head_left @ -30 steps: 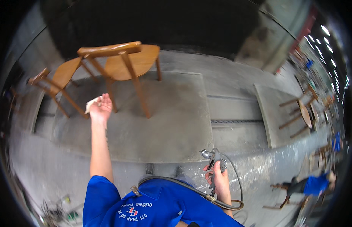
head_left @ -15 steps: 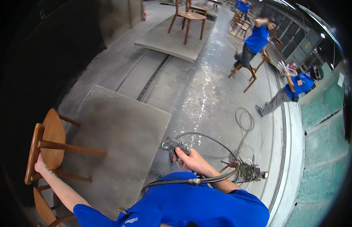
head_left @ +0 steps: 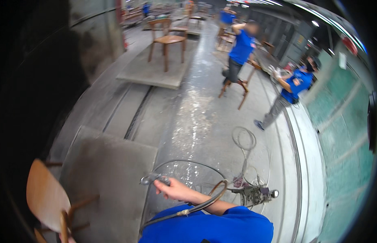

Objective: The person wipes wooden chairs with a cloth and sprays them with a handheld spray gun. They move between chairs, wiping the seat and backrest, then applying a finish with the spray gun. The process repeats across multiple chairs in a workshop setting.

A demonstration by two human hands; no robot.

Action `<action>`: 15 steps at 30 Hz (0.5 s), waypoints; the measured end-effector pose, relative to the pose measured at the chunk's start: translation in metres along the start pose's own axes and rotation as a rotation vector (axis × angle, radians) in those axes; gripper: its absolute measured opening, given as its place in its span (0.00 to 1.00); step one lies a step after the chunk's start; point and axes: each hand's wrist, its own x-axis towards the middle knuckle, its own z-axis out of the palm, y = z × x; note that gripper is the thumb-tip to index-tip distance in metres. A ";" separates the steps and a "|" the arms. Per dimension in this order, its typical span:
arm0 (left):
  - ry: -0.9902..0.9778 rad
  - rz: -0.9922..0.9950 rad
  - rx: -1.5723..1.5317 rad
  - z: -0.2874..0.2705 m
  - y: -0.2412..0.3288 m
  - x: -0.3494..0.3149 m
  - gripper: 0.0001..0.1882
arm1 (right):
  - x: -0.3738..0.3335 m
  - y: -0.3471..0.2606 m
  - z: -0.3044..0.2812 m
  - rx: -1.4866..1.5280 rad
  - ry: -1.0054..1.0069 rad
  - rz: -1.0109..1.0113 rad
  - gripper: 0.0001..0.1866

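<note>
Grey floor (head_left: 188, 133) ahead, crossed at left by a chain track (head_left: 138, 113) between two flat platforms. On the far platform (head_left: 131, 75), a brown chair (head_left: 169, 39), slightly blurred. Beyond, a person in blue (head_left: 242, 49) beside brown wooden furniture (head_left: 242, 84), then another person in blue (head_left: 297, 84) near the green wall (head_left: 345, 125). Just past the right forearm, cluttering that side, a machine (head_left: 253, 195) among looped hoses (head_left: 244, 138). Hands well apart: right hand (head_left: 174, 188) closed round a grey metallic spray gun (head_left: 153, 178), held near the edge of the near platform (head_left: 111, 162); left hand (head_left: 70, 240) mostly cut off at the bottom, so cannot tell its grip. At lower left, the near chair (head_left: 44, 194): smooth, rounded, light-brown seat, darker legs.
</note>
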 end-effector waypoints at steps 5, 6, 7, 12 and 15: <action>-0.152 0.242 0.486 -0.011 -0.119 -0.129 0.26 | -0.007 0.011 -0.062 -0.015 -0.072 -0.074 0.26; -0.171 0.278 0.549 -0.015 -0.132 -0.148 0.26 | -0.009 0.012 -0.069 -0.008 -0.069 -0.083 0.26; -0.186 0.312 0.592 -0.019 -0.141 -0.164 0.26 | -0.011 0.012 -0.073 -0.006 -0.075 -0.091 0.25; -0.226 0.374 0.705 -0.039 -0.152 -0.203 0.26 | -0.027 0.018 -0.079 0.027 -0.062 -0.072 0.25; -0.237 0.385 0.731 -0.051 -0.146 -0.208 0.26 | -0.038 0.023 -0.068 0.040 -0.080 -0.057 0.25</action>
